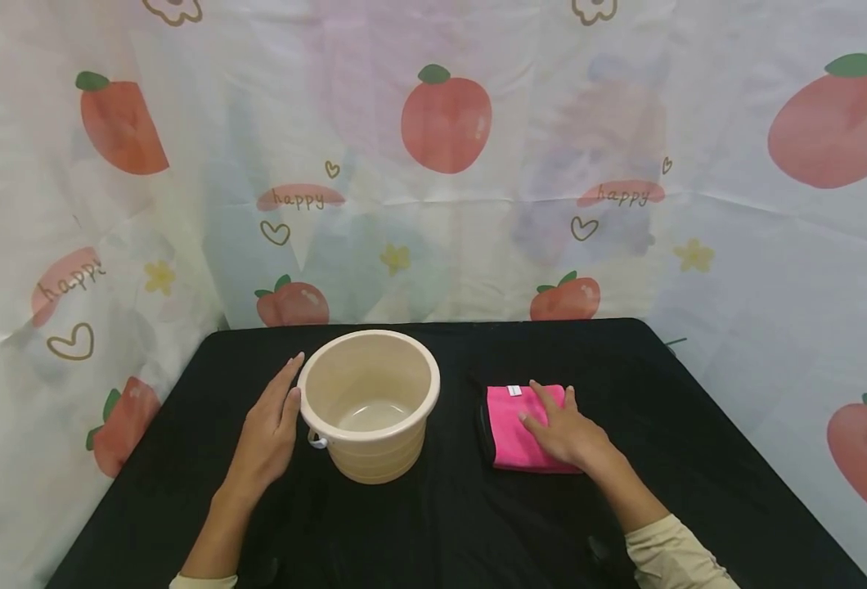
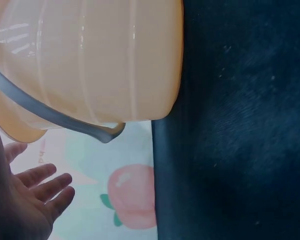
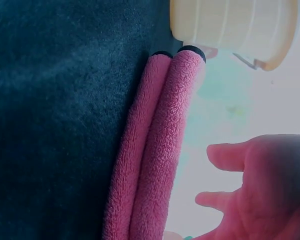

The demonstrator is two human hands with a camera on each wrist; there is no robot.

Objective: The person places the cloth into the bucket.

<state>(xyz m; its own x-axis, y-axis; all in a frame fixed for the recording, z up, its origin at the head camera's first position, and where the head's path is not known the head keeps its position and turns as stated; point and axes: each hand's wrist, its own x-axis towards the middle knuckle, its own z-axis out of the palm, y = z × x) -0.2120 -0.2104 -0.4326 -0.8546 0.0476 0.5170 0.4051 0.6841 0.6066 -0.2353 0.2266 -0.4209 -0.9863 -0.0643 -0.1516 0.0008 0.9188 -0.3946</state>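
Note:
A cream plastic bucket [image 1: 376, 458] stands upright on the black-covered table, its inside bare. Its grey handle [image 2: 52, 115] hangs down along the wall in the left wrist view. My left hand [image 1: 267, 433] is beside the bucket's left rim, fingers extended and holding nothing. To the right lies a folded pink towel [image 1: 510, 438], fuzzy, with a black edge and a small white label [image 1: 514, 391]. Over the towel my right hand [image 1: 566, 432] is spread; the right wrist view shows a gap between its fingers and the towel [image 3: 162, 150].
Black cloth covers the table [image 1: 433, 540]. A fruit-patterned curtain [image 1: 478, 245] rises behind the table's far edge and along both sides. The bucket and towel lie a short distance apart.

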